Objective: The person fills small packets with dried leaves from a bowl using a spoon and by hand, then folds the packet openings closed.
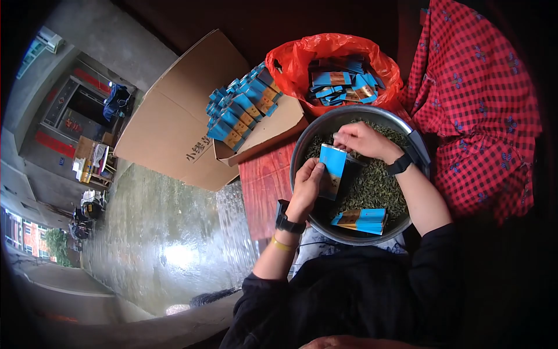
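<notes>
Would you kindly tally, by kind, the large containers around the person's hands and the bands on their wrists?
Metal basin: 1
Cardboard box: 1
Red plastic bag: 1
Black wristbands: 2
Yellow wristband: 1
Total: 6

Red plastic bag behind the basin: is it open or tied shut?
Open: the red plastic bag has its mouth spread wide, and blue packets show inside.

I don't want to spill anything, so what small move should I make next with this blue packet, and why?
Perhaps ease the blue packet open at its top with your right hand: its fingers are close by that edge, your left hand grips the packet lower down, and the bowl of leaves lies beneath.
</notes>
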`<state>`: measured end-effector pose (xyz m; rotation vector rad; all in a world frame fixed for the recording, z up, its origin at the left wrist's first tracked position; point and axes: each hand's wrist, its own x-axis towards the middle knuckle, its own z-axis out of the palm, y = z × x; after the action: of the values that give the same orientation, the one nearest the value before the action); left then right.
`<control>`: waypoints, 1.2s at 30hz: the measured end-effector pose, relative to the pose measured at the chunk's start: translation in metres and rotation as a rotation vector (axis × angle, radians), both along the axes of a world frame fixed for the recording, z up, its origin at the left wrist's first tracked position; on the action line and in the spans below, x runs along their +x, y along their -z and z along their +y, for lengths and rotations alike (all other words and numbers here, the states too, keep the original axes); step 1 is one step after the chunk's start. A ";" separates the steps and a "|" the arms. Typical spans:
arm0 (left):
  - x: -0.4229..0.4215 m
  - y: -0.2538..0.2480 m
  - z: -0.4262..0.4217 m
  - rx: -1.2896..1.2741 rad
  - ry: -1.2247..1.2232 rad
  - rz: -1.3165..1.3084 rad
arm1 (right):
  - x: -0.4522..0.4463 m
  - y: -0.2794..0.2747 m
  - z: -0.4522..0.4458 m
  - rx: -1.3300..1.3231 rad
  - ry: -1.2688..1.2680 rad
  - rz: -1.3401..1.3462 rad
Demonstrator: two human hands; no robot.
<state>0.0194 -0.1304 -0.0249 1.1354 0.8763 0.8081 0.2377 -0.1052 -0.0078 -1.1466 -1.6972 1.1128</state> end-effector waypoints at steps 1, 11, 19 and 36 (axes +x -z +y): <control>0.000 0.000 0.000 0.012 0.005 -0.001 | -0.002 -0.004 0.000 -0.165 -0.056 0.269; -0.001 -0.012 -0.006 0.017 0.056 -0.058 | 0.001 -0.005 -0.007 -0.328 -0.328 0.319; -0.002 -0.012 -0.010 0.050 0.050 0.036 | 0.005 -0.013 -0.010 -0.317 -0.305 0.198; 0.012 -0.014 -0.020 0.992 -0.044 0.606 | -0.001 0.002 -0.006 -0.198 -0.225 0.041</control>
<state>0.0315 -0.1508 -0.0109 2.3223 1.0074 0.9810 0.2363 -0.1114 -0.0095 -1.0615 -1.7452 1.4610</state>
